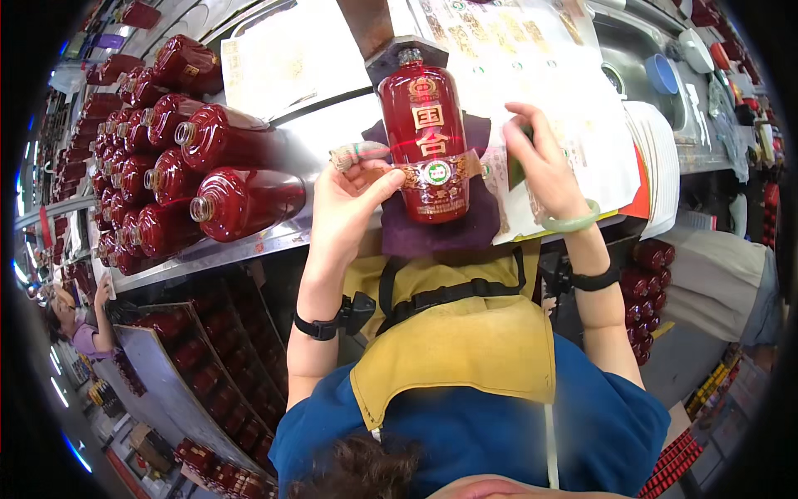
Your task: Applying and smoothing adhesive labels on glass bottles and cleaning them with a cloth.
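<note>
A dark red glass bottle (416, 137) with gold markings lies on a purple cloth (403, 239), its neck pointing away from me. Across its lower part runs a gold-patterned label strip (435, 173) with a round green-and-white emblem; the strip's right end sticks out past the bottle. My left hand (351, 200) is closed, its thumb on the strip's left end, and a cloth cover wraps one finger. To the right of the bottle, my right hand (544, 162) is curled round a dark green flat piece (516, 158), apart from the bottle.
Many red bottles (249, 204) lie stacked to the left, necks toward the bottle in front of me. A metal bracket (366, 25) stands at the bottle's neck. Label sheets (507, 37) cover the bench beyond. At the far right are a blue bowl (661, 75) and white paper (652, 166).
</note>
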Motion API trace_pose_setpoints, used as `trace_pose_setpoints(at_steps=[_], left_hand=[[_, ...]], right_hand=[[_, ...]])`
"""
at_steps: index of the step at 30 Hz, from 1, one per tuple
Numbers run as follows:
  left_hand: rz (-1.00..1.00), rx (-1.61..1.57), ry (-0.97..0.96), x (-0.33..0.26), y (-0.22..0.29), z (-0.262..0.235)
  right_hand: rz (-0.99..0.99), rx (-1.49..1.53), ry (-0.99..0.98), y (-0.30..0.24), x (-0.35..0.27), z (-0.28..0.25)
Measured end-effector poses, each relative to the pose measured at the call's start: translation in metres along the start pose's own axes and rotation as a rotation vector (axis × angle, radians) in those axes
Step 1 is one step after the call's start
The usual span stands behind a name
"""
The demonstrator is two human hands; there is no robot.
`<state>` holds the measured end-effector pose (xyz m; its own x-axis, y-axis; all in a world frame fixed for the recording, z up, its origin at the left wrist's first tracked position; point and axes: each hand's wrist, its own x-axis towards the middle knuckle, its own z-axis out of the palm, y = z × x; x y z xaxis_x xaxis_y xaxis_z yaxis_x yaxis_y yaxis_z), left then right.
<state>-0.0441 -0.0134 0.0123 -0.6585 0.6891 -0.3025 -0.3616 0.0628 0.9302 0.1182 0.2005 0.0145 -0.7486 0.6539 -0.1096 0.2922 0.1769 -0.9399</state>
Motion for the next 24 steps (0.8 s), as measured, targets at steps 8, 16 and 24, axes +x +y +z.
trace_pose_setpoints(at_steps=[8,16,24], left_hand=[[-0.033,-0.012,0.015,-0.001,0.002,0.0],[-0.059,-0.12,-0.065,0.001,-0.008,-0.01],[-0.053,-0.115,-0.067,0.002,-0.005,-0.012]], right_hand=[[-0.162,0.055,-0.065,-0.02,-0.018,0.014],[-0.109,0.062,-0.056,-0.03,-0.019,0.014],[-0.03,-0.006,-0.06,-0.025,-0.015,0.039]])
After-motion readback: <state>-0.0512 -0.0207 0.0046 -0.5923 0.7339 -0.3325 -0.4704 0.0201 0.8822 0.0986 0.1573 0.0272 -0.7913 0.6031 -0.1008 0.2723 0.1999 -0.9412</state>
